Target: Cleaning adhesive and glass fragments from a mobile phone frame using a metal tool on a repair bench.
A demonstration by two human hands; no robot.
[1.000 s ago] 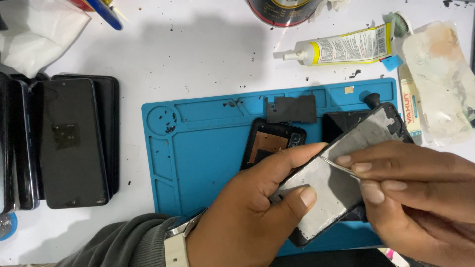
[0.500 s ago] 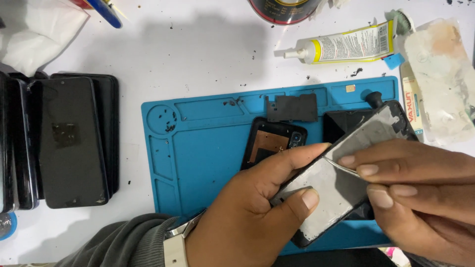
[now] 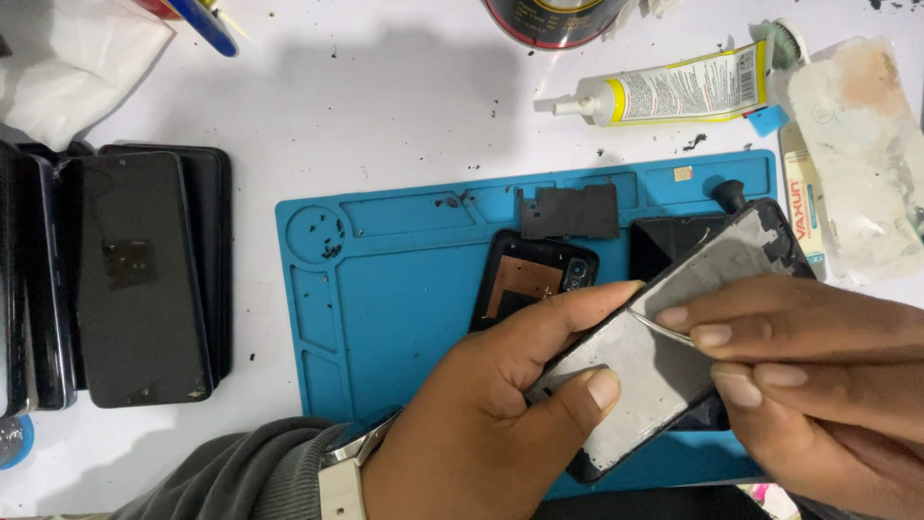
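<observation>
My left hand (image 3: 500, 404) grips a phone screen frame (image 3: 654, 376) by its lower left edge, holding it tilted over the blue work mat (image 3: 385, 289). The frame's grey inner side faces up. My right hand (image 3: 818, 376) pinches thin metal tweezers (image 3: 654, 325), whose tip touches the grey surface near the frame's middle. Under the frame, on the mat, lies an opened phone body (image 3: 529, 284) with a copper-coloured panel showing. A small black plate (image 3: 570, 212) lies flat on the mat above it.
Several dark phone screens (image 3: 135, 274) are stacked at the left on the white table. A glue tube (image 3: 674, 91) lies at the top right beside a worn plastic pouch (image 3: 866, 154). A round tin (image 3: 553, 19) sits at the top edge, and white tissue (image 3: 67, 58) at the top left.
The frame has tilted slightly and my right hand's fingers have shifted a little along it with the tweezers. Everything else on the table is unmoved.
</observation>
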